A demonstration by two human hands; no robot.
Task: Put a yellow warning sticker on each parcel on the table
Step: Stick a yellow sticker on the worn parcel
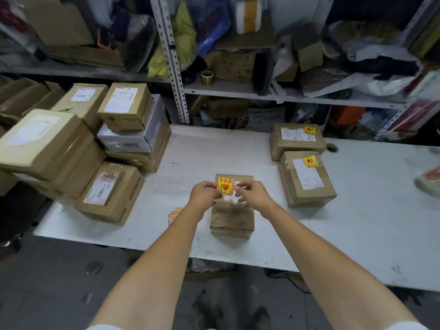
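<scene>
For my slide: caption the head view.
Left hand and right hand pinch a yellow warning sticker over a small cardboard parcel.

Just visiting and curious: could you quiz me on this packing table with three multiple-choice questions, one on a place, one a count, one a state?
1. Where does the stack of spare stickers lie?
A. on the table, beside the left forearm
B. on top of a parcel
C. inside a hand

2. How many parcels at the table's right end already bear a yellow sticker?
A. one
B. two
C. four

3. The sticker over the small parcel is
A. pinched by the left hand and the right hand
B. lying loose
C. pressed flat onto it

Answers: 1 A, it peeks out by the forearm; 2 B, the far parcel and the near parcel each show one; 3 A, both hands' fingers hold its edges.
</scene>
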